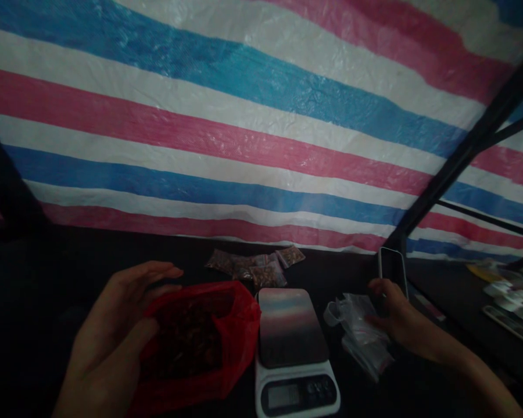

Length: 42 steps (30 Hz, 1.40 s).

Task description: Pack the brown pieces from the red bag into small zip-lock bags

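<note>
My left hand (pixel 113 331) is at the left side of a red plastic bag (pixel 239 342), its thumb and fingers apart around the bag's rim. Small brown pieces (pixel 192 337), too dark to name, lie inside the bag. Over a pile of clear zip bags (pixel 359 322) reaches my right hand (pixel 401 316), thumb and forefinger spread apart. A phone-like object with a pale edge (pixel 393 270) stands just behind its fingers. Between the hands sits a kitchen scale (pixel 292 328) with a bare metal plate and a dark display.
Several filled small bags (pixel 261 270) lie behind the scale on the dark table (pixel 157 247). A striped plastic sheet (pixel 226 128) rises behind. A black frame bar (pixel 444 180) slants at the right, with white items (pixel 512 299) on the surface beyond it.
</note>
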### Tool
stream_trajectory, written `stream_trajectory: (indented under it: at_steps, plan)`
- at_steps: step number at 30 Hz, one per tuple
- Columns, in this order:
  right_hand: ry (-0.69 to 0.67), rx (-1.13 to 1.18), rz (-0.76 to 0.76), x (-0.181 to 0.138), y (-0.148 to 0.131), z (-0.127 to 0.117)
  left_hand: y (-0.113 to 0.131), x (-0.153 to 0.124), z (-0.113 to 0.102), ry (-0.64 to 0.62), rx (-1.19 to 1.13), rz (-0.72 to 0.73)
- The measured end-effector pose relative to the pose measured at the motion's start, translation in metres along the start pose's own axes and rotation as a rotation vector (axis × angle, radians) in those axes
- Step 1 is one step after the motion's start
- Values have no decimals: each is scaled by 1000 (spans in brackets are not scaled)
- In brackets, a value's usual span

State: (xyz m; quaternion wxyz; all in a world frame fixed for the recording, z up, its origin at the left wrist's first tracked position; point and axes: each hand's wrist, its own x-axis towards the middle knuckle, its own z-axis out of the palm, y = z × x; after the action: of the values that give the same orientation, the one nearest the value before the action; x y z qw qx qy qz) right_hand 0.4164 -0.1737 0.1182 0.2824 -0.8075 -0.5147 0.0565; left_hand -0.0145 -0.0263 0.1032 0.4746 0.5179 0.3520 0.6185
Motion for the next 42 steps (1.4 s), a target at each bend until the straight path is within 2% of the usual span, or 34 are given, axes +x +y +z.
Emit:
stream_trajectory:
  at_steps: [2, 5, 7, 10, 12, 16, 20, 23, 27, 30, 33, 36, 37, 39, 41, 42]
  plan:
    - [-91, -20, -90, 2, -12, 6, 3, 1, 1, 14, 26, -18]
    - [-307, -40, -112, 3, -17, 17, 7, 3, 3, 70, 75, -58]
    - [-364, -49, -115, 3, -13, 23, 7, 4, 3, 80, 100, -85]
    - [-346, -57, -145, 4, -8, 24, 6, 5, 2, 59, 132, -93]
    - [-287, -68, -171, 9, -14, 21, 6, 5, 1, 50, 165, -76]
    - [-139, -196, -200, 37, -60, 28, 9, 4, 2, 36, 245, -33]
    - [-246, -317, -216, 79, -124, 69, 7, 0, 6, 5, 281, 22]
    - [-306, -397, -158, 108, -155, 103, 4, -4, 9, -47, 294, 55]
    - [-330, -478, -78, 127, -168, 125, 6, -5, 13, -120, 310, 124]
    - [-309, -491, -63, 131, -170, 119, 9, -4, 13, -149, 303, 144]
    - [-225, -452, -84, 120, -177, 99, 7, -6, 14, -165, 245, 93]
    - [-109, -351, -165, 80, -194, 81, 1, -12, 20, -228, 104, -38]
    - [-64, -288, -219, 61, -201, 78, -1, -15, 22, -278, 56, -98]
    - [30, -3, -453, 20, -215, 78, -5, -18, 27, -389, -29, -220]
    - [-25, 180, -615, -15, -228, 84, -8, -21, 30, -445, -103, -307]
    - [-73, 236, -629, -27, -234, 89, -9, -21, 31, -446, -124, -329]
